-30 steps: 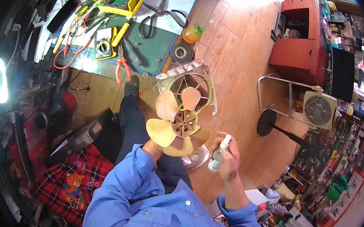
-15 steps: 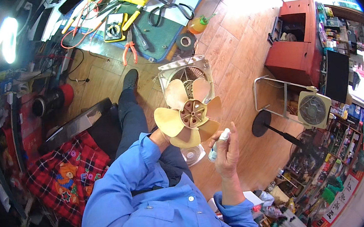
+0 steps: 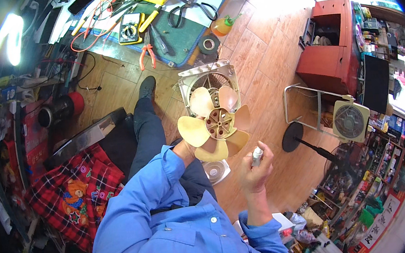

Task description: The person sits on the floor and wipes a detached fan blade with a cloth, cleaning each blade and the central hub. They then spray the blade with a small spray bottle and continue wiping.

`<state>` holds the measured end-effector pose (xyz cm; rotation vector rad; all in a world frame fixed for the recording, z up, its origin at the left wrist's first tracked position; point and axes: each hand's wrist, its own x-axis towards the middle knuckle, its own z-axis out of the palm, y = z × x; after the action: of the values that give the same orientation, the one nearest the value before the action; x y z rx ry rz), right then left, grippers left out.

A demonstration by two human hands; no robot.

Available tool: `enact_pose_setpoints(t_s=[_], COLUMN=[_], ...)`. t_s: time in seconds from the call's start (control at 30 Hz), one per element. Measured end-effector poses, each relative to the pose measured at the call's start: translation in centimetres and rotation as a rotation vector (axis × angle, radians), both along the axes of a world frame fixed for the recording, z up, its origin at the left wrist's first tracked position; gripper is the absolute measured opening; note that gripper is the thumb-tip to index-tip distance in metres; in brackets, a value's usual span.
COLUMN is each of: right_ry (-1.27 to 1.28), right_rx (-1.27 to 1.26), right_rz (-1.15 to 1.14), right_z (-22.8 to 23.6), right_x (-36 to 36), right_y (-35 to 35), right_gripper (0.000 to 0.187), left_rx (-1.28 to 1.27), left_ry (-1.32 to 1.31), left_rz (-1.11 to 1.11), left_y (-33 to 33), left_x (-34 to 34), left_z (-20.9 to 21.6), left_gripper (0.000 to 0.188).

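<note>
A yellowed plastic fan blade (image 3: 194, 130) with several broad petals and a brown hub is held up in front of me. My left hand (image 3: 185, 152) grips it from below and behind; the fingers are hidden by the petals. To the right of the blade, my right hand (image 3: 257, 174) is wrapped round a small spray bottle (image 3: 257, 154), its white top sticking up beside my raised index finger. The bottle's body is mostly covered by my hand. Beyond the blade stands a pale square fan housing (image 3: 233, 76) with a round grille.
A white grille part (image 3: 224, 171) lies by my leg. On the workbench (image 3: 182, 47) are a multimeter (image 3: 129, 29), red-handled pliers (image 3: 147, 57), black scissors (image 3: 192, 9) and a tape roll (image 3: 209, 44). A box fan (image 3: 351, 119) and a red cabinet (image 3: 322, 67) stand at right.
The fan blade and my left hand have shifted a little to the right. My right hand has turned, so the bottle's body, visible before, is now largely hidden.
</note>
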<state>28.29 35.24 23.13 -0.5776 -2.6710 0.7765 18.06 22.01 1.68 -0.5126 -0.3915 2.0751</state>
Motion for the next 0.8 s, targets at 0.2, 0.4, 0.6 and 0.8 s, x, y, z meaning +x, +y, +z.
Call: enact_pose_setpoints(t_s=[0.2,0.4,0.6,0.8], right_ry=[-0.009,-0.105,-0.210,-0.106], right_rx=[0.075,0.121,-0.512,-1.369], right_rz=[-0.019,0.061,-0.165,-0.451], right_z=[-1.0,-0.3,-0.9,0.4], right_x=[0.8,0.4,0.7,4.6], right_y=[1.1,0.6,-0.8,-5.6], right_gripper=[0.044,0.043,0.050,0.064], left_rx=[-0.100,-0.100,-0.386,-0.149], left_ry=[-0.011,-0.036,0.027,-0.075], left_rz=[-0.120,-0.050,0.081,0.031], left_y=[0.4,1.1,2.0,0.1], left_x=[-0.8,-0.9,-2.1,-3.2], left_z=[0.8,0.2,5.4,3.5], left_gripper=[0.054,0.053,0.031,0.038])
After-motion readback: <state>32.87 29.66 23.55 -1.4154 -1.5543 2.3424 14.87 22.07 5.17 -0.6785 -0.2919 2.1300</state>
